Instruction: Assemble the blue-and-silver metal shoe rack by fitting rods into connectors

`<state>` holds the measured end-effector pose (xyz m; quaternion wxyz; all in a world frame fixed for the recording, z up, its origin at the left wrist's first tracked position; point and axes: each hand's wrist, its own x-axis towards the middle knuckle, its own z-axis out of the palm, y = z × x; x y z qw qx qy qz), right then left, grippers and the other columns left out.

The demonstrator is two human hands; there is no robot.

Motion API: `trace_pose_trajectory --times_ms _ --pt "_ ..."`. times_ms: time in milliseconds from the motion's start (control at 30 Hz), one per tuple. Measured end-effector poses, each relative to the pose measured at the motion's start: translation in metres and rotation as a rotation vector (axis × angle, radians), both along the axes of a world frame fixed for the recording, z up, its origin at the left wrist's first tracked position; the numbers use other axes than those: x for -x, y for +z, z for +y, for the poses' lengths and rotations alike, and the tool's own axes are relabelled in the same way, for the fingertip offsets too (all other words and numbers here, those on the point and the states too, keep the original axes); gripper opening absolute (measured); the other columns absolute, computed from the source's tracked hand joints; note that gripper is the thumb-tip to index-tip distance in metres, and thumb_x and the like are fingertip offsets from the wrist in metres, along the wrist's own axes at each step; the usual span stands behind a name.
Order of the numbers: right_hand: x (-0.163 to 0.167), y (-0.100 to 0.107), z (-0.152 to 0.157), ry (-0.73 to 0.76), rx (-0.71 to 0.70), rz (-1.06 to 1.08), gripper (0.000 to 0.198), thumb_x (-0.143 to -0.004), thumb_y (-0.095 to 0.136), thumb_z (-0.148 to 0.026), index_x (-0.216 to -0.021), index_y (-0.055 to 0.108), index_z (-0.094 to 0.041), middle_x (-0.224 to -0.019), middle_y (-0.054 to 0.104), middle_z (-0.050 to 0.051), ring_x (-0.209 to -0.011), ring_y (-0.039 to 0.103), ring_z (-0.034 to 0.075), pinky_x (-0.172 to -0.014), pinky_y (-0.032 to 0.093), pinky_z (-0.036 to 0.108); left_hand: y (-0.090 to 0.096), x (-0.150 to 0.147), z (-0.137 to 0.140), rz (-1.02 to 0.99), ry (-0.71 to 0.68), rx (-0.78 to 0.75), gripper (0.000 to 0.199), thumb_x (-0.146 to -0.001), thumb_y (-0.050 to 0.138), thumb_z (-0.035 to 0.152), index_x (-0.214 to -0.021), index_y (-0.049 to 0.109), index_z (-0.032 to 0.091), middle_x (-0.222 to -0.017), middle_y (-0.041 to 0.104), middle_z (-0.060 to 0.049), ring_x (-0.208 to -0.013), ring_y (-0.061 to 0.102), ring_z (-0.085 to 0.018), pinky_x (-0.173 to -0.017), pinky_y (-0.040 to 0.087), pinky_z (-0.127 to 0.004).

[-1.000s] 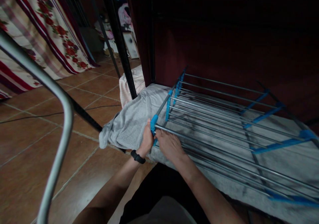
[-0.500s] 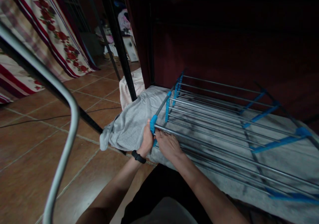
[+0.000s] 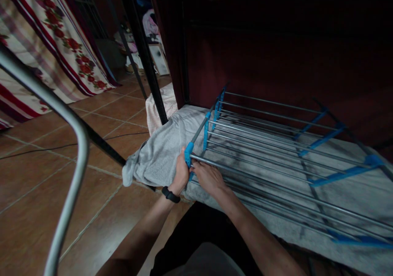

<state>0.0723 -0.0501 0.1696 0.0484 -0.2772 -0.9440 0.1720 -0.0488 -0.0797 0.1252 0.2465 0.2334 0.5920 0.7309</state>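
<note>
A drying rack (image 3: pixel 264 149) with grey metal bars and blue plastic joints lies on a grey blanket (image 3: pixel 166 153). At its near left corner my left hand (image 3: pixel 181 171), with a black band on the wrist, is closed round the blue corner joint (image 3: pixel 188 154). My right hand (image 3: pixel 208 176) is just to the right of that joint, below the front bar. Its fingers are bent against the inner side of the blue piece, and their tips are partly hidden by the bar and the joint.
A bent grey metal tube (image 3: pixel 80 145) rises close on the left. Black posts (image 3: pixel 144 51) stand beyond the blanket, and a dark red panel (image 3: pixel 245 67) backs it. A cable (image 3: pixel 61 147) crosses the tiled floor (image 3: pixel 37 186). A flowered curtain (image 3: pixel 58 34) hangs at far left.
The fingers of my right hand have shifted slightly by the blue joint. My left hand keeps its hold, and the rack looks still. The view has moved a little, with the grey tube further left.
</note>
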Motion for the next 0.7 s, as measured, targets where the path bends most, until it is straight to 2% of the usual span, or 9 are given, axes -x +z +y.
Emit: trace_pose_trajectory --times_ms 133,433,700 --pt "-0.001 0.004 -0.003 -0.040 -0.032 -0.010 0.053 -0.102 0.039 -0.020 -0.153 0.030 -0.030 -0.133 0.066 0.008 -0.115 0.067 0.021 -0.097 0.051 0.034 0.008 -0.002 -0.004 0.109 0.056 0.004 0.041 -0.094 0.053 0.043 -0.058 0.052 0.024 -0.059 0.046 0.002 -0.057 0.038 -0.015 -0.056 0.040 -0.029" --pt "-0.001 0.009 -0.007 -0.046 -0.077 -0.016 0.039 -0.103 0.036 -0.024 -0.141 0.044 -0.024 -0.118 0.072 0.009 -0.102 0.071 0.023 -0.084 0.054 0.032 0.013 -0.006 -0.006 0.038 0.047 0.047 0.037 -0.095 0.051 0.042 -0.062 0.052 0.025 -0.062 0.049 0.001 -0.061 0.040 -0.016 -0.060 0.043 -0.030" --pt "-0.003 0.010 -0.006 -0.034 -0.041 -0.024 0.046 -0.104 0.038 -0.027 -0.150 0.035 -0.027 -0.133 0.066 0.009 -0.110 0.069 0.023 -0.088 0.054 0.031 0.009 -0.005 -0.004 0.009 0.013 0.051 0.040 -0.095 0.048 0.049 -0.064 0.053 0.024 -0.061 0.050 0.002 -0.059 0.043 -0.015 -0.060 0.044 -0.029"
